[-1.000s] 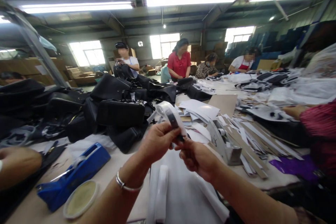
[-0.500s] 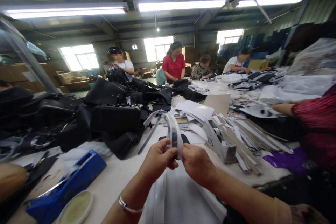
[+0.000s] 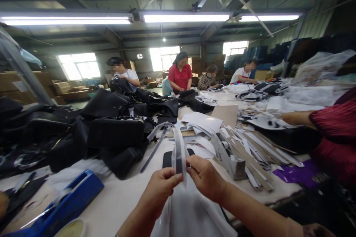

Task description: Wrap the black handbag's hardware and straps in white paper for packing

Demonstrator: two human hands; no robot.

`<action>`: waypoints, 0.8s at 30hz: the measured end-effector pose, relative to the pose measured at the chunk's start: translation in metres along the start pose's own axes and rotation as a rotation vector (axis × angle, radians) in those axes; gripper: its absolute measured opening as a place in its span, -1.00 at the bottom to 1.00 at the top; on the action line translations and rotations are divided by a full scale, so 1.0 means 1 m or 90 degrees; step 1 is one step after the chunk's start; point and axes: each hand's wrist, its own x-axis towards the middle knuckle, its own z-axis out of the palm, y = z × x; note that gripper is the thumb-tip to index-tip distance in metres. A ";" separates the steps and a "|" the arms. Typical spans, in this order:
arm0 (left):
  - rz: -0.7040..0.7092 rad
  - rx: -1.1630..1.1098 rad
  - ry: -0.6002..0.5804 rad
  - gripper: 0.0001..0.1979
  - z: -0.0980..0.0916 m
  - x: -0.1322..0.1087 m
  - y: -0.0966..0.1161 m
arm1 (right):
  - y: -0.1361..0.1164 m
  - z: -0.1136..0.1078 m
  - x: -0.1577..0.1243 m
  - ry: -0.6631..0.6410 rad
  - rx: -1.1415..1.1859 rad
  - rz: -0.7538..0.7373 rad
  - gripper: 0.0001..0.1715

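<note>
**Wrapped strap raised upright**
The left hand (image 3: 162,184) and right hand (image 3: 206,178) have dropped lower in view. The wrapped strap (image 3: 178,152), earlier curled over the left fingers, now stands edge-on, pinched between both hands' fingertips.

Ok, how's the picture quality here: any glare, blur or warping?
Head view: ceiling lights and windows blow out white; edges bend like a wide-angle lens; wrapped strap between left hand and right hand looks fairly sharp; blue tape dispenser blurs near the corner.

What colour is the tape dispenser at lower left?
Blue; the tape dispenser shows best in the head view.
</note>
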 end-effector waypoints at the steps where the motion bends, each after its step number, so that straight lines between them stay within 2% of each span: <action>1: 0.057 0.046 0.044 -0.74 0.000 -0.001 0.000 | -0.002 -0.003 0.001 0.000 0.036 0.042 -0.82; 4: 0.192 0.176 0.134 -0.82 0.006 -0.008 -0.003 | -0.011 -0.004 0.002 -0.067 0.178 0.203 -0.68; 6: 0.233 0.214 0.149 -0.83 0.012 -0.013 -0.006 | -0.017 0.001 0.002 -0.096 0.309 0.338 -0.59; 8: 0.268 0.227 0.148 -0.84 0.017 -0.018 -0.010 | -0.020 0.008 0.001 -0.075 0.455 0.459 -0.59; 10: 0.274 0.227 0.142 -0.83 0.017 -0.021 -0.012 | -0.021 0.014 -0.001 -0.059 0.553 0.513 -0.59; 12: 0.217 0.173 0.084 -0.83 0.013 -0.022 -0.013 | -0.021 0.016 -0.003 -0.059 0.546 0.476 -0.65; 13: 0.168 0.111 0.035 -0.82 0.010 -0.022 -0.013 | -0.020 0.016 -0.005 -0.059 0.493 0.425 -0.69; 16: 0.023 -0.149 -0.082 -0.68 0.003 -0.019 -0.015 | -0.015 0.017 -0.011 -0.073 0.239 0.187 -0.72; 19: -0.055 -0.332 -0.049 -0.61 0.004 -0.013 -0.022 | -0.009 0.021 -0.017 -0.090 -0.019 -0.048 -0.69; 21: -0.073 -0.403 -0.009 -0.58 0.007 -0.010 -0.026 | -0.007 0.022 -0.018 -0.092 -0.110 -0.130 -0.67; 22: -0.072 -0.415 0.008 -0.59 0.009 -0.010 -0.027 | -0.007 0.021 -0.017 -0.090 -0.110 -0.132 -0.67; 24: -0.039 -0.349 0.050 -0.64 0.010 -0.013 -0.027 | -0.008 0.016 -0.013 -0.112 -0.011 -0.052 -0.68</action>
